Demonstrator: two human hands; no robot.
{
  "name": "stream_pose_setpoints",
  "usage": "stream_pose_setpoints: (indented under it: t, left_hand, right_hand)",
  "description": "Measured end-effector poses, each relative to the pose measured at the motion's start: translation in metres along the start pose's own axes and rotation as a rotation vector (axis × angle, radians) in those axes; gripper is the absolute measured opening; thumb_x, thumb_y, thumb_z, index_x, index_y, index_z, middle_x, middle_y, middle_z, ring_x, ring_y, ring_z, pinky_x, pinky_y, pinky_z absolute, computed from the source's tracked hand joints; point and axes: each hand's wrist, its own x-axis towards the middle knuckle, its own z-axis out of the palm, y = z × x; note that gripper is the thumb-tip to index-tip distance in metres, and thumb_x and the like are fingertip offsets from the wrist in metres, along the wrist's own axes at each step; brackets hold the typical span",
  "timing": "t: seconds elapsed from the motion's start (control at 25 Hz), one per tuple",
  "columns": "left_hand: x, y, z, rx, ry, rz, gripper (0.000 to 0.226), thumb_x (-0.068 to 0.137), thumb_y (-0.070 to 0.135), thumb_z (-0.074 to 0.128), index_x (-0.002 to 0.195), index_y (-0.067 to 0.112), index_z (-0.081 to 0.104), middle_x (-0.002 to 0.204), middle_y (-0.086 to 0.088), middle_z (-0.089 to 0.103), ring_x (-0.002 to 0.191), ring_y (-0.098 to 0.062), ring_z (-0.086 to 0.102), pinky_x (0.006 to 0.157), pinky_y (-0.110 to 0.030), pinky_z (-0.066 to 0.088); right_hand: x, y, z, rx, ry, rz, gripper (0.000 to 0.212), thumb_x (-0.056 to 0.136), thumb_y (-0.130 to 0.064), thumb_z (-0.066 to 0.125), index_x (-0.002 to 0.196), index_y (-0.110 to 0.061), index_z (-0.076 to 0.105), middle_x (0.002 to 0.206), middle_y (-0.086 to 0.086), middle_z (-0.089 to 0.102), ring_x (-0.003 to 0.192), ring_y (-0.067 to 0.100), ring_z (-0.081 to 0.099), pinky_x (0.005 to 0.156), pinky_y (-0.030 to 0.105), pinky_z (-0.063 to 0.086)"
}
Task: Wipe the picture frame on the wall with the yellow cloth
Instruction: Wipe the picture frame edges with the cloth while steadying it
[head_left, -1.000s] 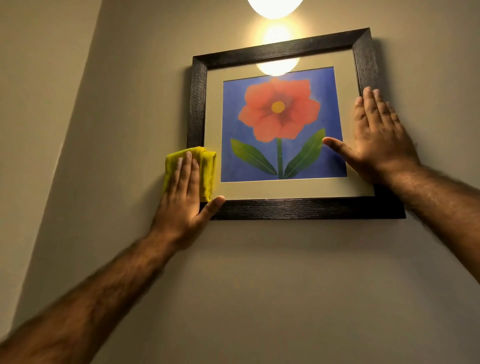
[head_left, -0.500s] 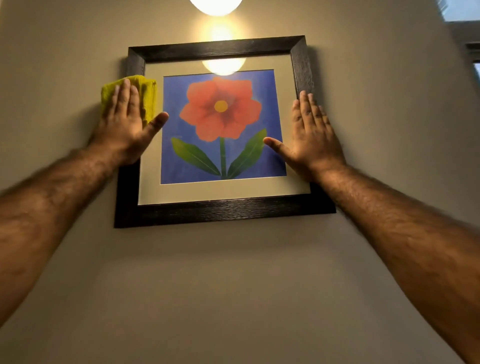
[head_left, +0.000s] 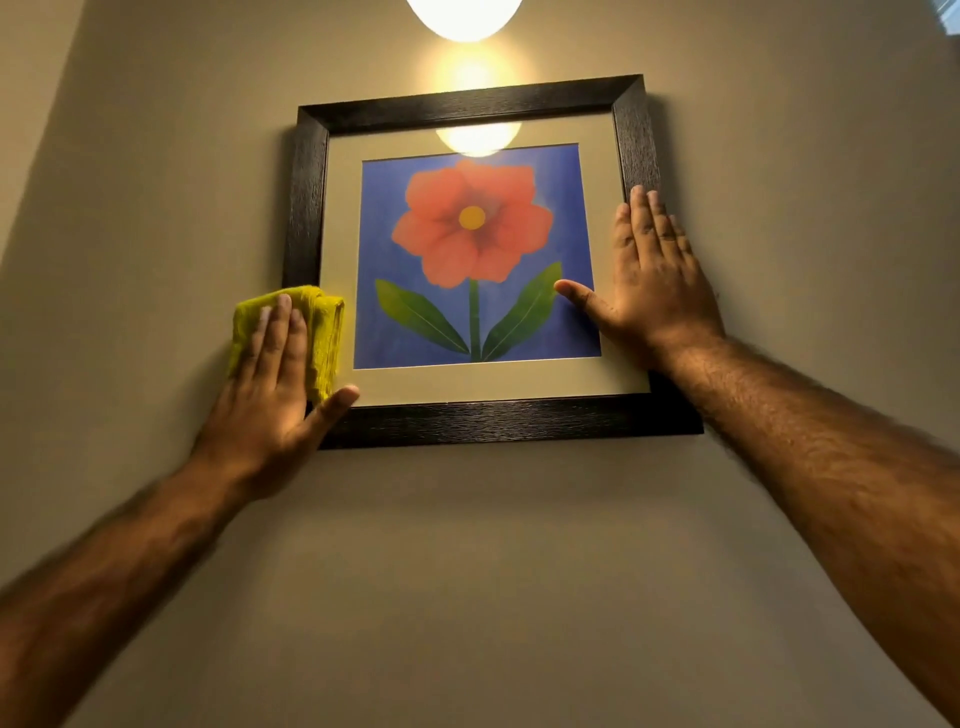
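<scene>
Left hand (head_left: 270, 395) flat, fingers spread, pressing yellow cloth (head_left: 317, 332) on picture frame (head_left: 306, 208) lower-left corner; right hand (head_left: 649, 291) splayed, steadying; stroke should hug the moulding evenly.

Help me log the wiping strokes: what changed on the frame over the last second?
The left hand slid the yellow cloth up the left side of the picture frame to near the top corner, then back down; it now sits at the lower left again. It kept the cloth pressed flat throughout. The right hand stayed flat against the frame's right side.
</scene>
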Motion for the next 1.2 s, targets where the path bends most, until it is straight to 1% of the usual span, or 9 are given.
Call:
stream_pose_setpoints:
  t: [0.12, 0.24, 0.32, 0.48, 0.72, 0.8, 0.92, 1.04, 1.2]
  left_hand:
    - [0.065, 0.003, -0.013, -0.005, 0.056, -0.032, 0.115, 0.076, 0.092, -0.001, 0.159, 0.013, -0.009, 0.170, -0.005, -0.016, 0.156, -0.018, -0.016, 0.128, -0.039, -0.005]
    - [0.138, 0.007, -0.034, -0.005, 0.061, -0.062, 0.119, 0.072, 0.094, -0.003, 0.159, 0.013, -0.009, 0.171, -0.006, -0.013, 0.157, -0.021, -0.013, 0.128, -0.041, -0.005]
    - [0.162, 0.006, -0.042, 0.014, 0.043, -0.076, 0.117, 0.074, 0.093, -0.002, 0.159, 0.013, -0.009, 0.171, -0.006, -0.012, 0.158, -0.022, -0.011, 0.128, -0.042, -0.004]
    - [0.144, 0.006, -0.037, -0.011, 0.045, -0.051, 0.114, 0.076, 0.091, -0.001, 0.160, 0.014, -0.008, 0.171, -0.005, -0.012, 0.157, -0.021, -0.012, 0.128, -0.041, -0.004]
    - [0.019, 0.000, -0.003, -0.045, 0.028, 0.029, 0.103, 0.084, 0.086, 0.007, 0.160, 0.019, -0.009, 0.169, 0.004, -0.019, 0.155, -0.011, -0.019, 0.128, -0.038, -0.005]
    - [-0.002, -0.004, 0.003, -0.025, 0.006, 0.046, 0.099, 0.086, 0.084, 0.009, 0.160, 0.021, -0.010, 0.169, 0.006, -0.020, 0.155, -0.009, -0.020, 0.128, -0.040, -0.004]
    - [0.020, -0.006, -0.003, -0.015, 0.016, 0.028, 0.103, 0.084, 0.086, 0.006, 0.160, 0.018, -0.007, 0.170, 0.003, -0.018, 0.156, -0.011, -0.019, 0.128, -0.038, -0.005]
    - [0.085, -0.003, -0.019, -0.016, 0.054, -0.010, 0.114, 0.077, 0.091, 0.000, 0.160, 0.014, -0.006, 0.171, -0.004, -0.013, 0.157, -0.018, -0.014, 0.127, -0.038, -0.005]
    - [0.160, 0.003, -0.047, 0.000, 0.012, -0.044, 0.122, 0.069, 0.096, 0.000, 0.159, 0.014, -0.008, 0.171, -0.005, -0.012, 0.158, -0.022, -0.011, 0.128, -0.044, -0.002]
  right_hand:
    - [0.000, 0.000, 0.001, 0.003, 0.012, 0.003, 0.113, 0.088, -0.083, 0.028, 0.162, 0.001, 0.008, 0.173, 0.019, 0.002, 0.162, 0.030, 0.001, 0.131, 0.042, 0.006]
    - [0.000, 0.001, -0.001, -0.002, 0.005, 0.000, 0.113, 0.088, -0.083, 0.028, 0.162, 0.000, 0.007, 0.173, 0.018, 0.001, 0.162, 0.030, 0.001, 0.131, 0.043, 0.006]
    - [-0.001, 0.001, -0.001, -0.001, -0.002, 0.000, 0.112, 0.089, -0.082, 0.028, 0.163, -0.001, 0.006, 0.173, 0.017, -0.001, 0.162, 0.029, -0.001, 0.131, 0.042, 0.005]
    - [0.000, 0.001, -0.002, 0.002, -0.002, -0.003, 0.112, 0.089, -0.082, 0.028, 0.163, -0.001, 0.006, 0.173, 0.017, -0.001, 0.162, 0.029, -0.001, 0.131, 0.043, 0.005]
    - [-0.001, 0.000, -0.002, 0.003, -0.015, 0.004, 0.112, 0.089, -0.084, 0.026, 0.163, -0.002, 0.005, 0.173, 0.017, -0.001, 0.162, 0.029, -0.001, 0.131, 0.042, 0.005]
    - [-0.001, -0.001, -0.004, 0.000, -0.025, 0.009, 0.112, 0.089, -0.084, 0.025, 0.163, -0.002, 0.005, 0.173, 0.016, -0.001, 0.162, 0.029, -0.001, 0.131, 0.042, 0.005]
    - [0.000, -0.001, -0.005, -0.003, -0.024, 0.014, 0.112, 0.089, -0.083, 0.026, 0.163, -0.002, 0.005, 0.173, 0.016, -0.001, 0.162, 0.029, -0.001, 0.131, 0.042, 0.004]
    - [0.000, 0.001, -0.003, -0.003, -0.009, 0.010, 0.112, 0.089, -0.083, 0.025, 0.163, -0.002, 0.006, 0.173, 0.016, -0.001, 0.162, 0.028, -0.001, 0.131, 0.042, 0.005]
    - [0.001, 0.000, -0.002, 0.008, 0.000, 0.005, 0.112, 0.088, -0.084, 0.024, 0.163, -0.002, 0.007, 0.173, 0.016, 0.000, 0.162, 0.028, 0.000, 0.131, 0.042, 0.005]
